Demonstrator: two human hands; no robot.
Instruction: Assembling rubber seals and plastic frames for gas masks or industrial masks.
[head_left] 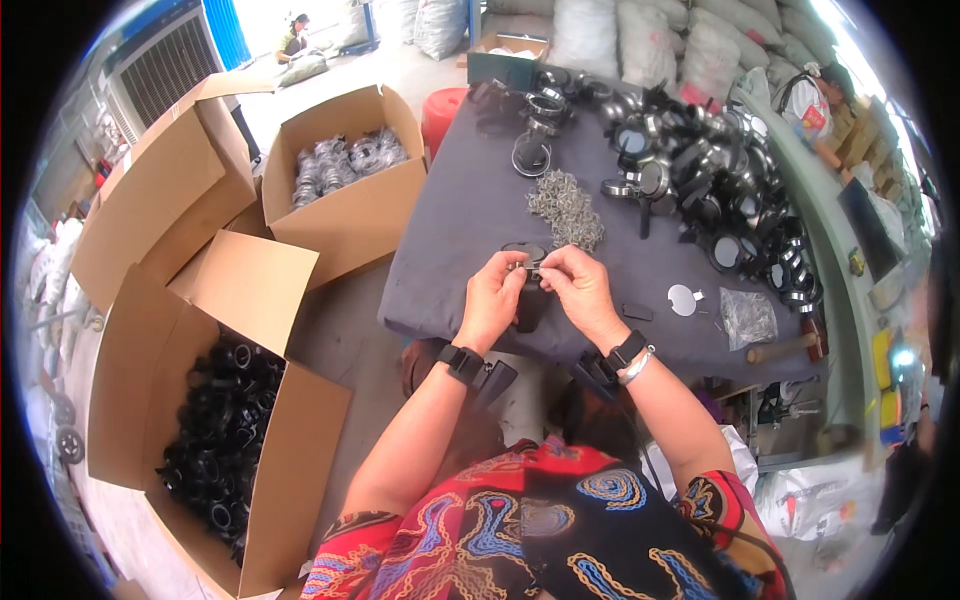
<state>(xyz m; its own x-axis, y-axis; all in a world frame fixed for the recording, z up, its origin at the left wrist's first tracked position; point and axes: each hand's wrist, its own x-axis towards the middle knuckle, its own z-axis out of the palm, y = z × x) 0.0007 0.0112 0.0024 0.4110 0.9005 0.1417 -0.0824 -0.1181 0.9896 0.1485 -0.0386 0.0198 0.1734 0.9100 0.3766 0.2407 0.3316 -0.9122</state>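
My left hand (493, 293) and my right hand (577, 288) meet over the near edge of a dark grey cloth-covered table (450, 230). Together they hold a small black round part with a handle (527, 290), and the fingertips pinch a small metal piece at its top. Just beyond the hands lies a heap of small metal rings (565, 208). Both wrists wear black bands.
A large pile of black and silver round parts (700, 170) covers the table's far right. An open carton of black parts (220, 430) stands at my left. Another carton with bagged silver parts (345, 165) is behind it. A wooden mallet (780, 348), a plastic bag (747, 316), and a seated person (815, 100) are at right.
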